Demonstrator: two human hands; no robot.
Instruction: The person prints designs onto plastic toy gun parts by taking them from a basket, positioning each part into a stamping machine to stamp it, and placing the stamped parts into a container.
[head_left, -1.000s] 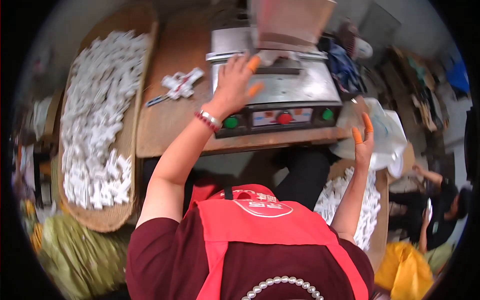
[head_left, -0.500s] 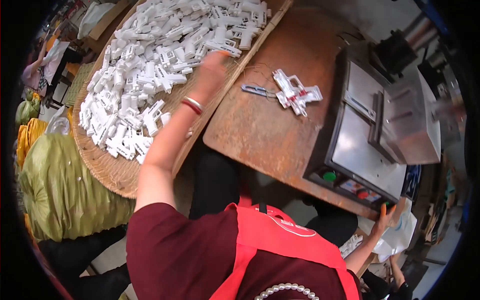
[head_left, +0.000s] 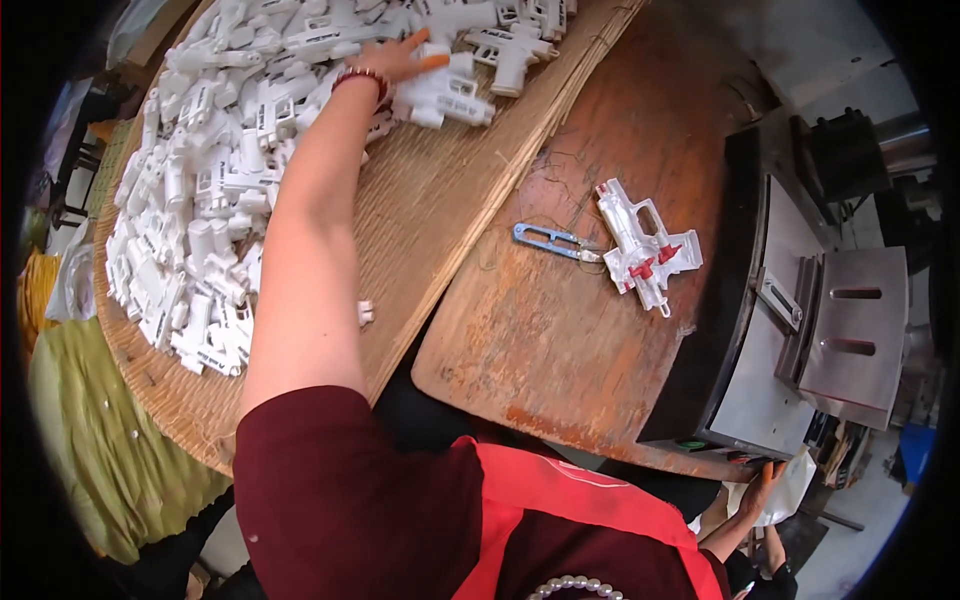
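Note:
My left hand (head_left: pixel 398 60) reaches over the far part of a heap of white toy guns (head_left: pixel 215 180). Its orange-tipped fingers are spread. Just under them is a blurred white toy gun (head_left: pixel 445 98); I cannot tell whether they touch it. My right hand (head_left: pixel 762 492) is at the lower right, by the front corner of the machine, its fingers stretched upward next to a whitish plastic bag (head_left: pixel 795 492). In the middle of the wooden table lies a toy gun in clear wrapping with red parts (head_left: pixel 645 250). Beside it are blue thread snips (head_left: pixel 548 238).
A large round woven tray (head_left: pixel 165 415) holds the heap and overlaps the brown wooden table (head_left: pixel 520 340). At the table's right stands a metal-topped machine (head_left: pixel 760 330) with a slotted steel guard (head_left: pixel 860 330). A yellow-green sack (head_left: pixel 110 430) bulges below the tray at left.
My left hand has moved farther up over the heap, and its fingers have spread. The head view has shifted, so the table and machine sit lower and farther right. My right hand stays by the machine's corner.

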